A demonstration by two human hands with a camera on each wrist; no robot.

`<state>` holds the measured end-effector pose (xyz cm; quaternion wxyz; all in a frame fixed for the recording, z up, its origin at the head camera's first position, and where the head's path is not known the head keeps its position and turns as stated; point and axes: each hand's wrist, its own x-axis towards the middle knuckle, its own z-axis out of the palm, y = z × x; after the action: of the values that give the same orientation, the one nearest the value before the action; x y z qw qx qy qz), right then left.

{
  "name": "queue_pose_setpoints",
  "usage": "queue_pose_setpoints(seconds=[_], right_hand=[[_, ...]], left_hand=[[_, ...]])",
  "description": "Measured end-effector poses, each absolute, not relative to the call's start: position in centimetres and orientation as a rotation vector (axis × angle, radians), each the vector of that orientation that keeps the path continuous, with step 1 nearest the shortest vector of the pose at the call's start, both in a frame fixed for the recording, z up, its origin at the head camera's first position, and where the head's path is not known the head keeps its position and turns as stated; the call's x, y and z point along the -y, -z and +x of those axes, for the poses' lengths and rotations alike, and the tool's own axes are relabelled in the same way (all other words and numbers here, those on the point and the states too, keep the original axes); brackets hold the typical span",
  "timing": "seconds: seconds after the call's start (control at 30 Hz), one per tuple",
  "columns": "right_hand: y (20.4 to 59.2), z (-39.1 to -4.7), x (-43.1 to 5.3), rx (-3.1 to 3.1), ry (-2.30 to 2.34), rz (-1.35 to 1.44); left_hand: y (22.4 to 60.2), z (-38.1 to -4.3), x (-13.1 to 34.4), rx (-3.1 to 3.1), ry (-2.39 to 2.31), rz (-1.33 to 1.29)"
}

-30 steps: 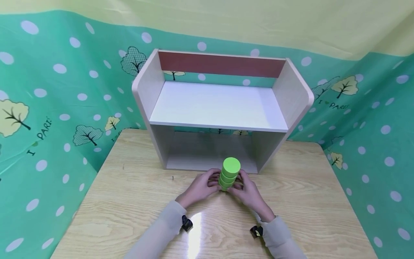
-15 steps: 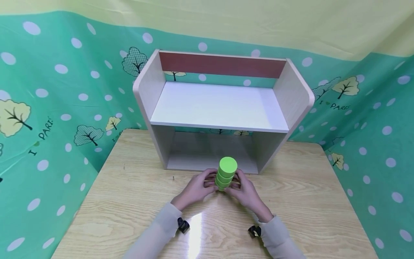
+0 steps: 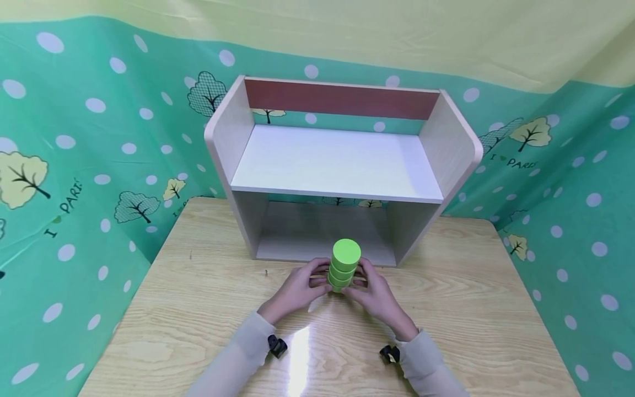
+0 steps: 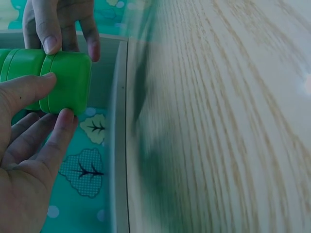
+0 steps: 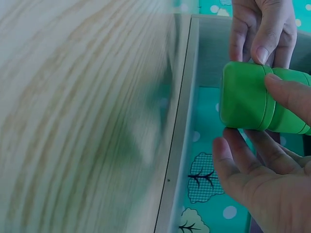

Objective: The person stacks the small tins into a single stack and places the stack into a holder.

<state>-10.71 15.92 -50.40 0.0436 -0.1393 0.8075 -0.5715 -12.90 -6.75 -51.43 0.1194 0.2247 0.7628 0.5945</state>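
We see the left hand [image 3: 296, 286] and the right hand [image 3: 375, 292] both gripping one green stack [image 3: 345, 259], thumbs on the near side and fingers curled round the far side. The stack is made of rounded, short cylinders set end to end — it stands close to upright, its lower end just above the surface [image 3: 193, 336], and we find it roughly midway between the left and right edges. Small black cameras [image 3: 276, 346] sit at the wrists, beside pale sleeves [image 3: 230, 358] that come in from the near side.

Just beyond the stack we see the front of a shelf unit [image 3: 337, 165], which stands toward the back edge, between the two back corners. It has a white upper shelf, pale side panels and a reddish board [image 3: 342, 99] across its upper back. A streak of glare [image 3: 299, 358] lies between the forearms. Behind the back edge and along both sides hangs green cloth [image 3: 159, 55] — dotted, printed with trees, yellow along the top.
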Motion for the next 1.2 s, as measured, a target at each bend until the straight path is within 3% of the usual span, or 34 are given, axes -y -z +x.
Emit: queue_pose_setpoints(seconds=[1.2], right_hand=[[47.3, -10.0, -15.2, -2.513, 1.795, -0.552]], left_hand=[[48.2, -12.2, 8.0, -2.169, -1.843, 0.726]])
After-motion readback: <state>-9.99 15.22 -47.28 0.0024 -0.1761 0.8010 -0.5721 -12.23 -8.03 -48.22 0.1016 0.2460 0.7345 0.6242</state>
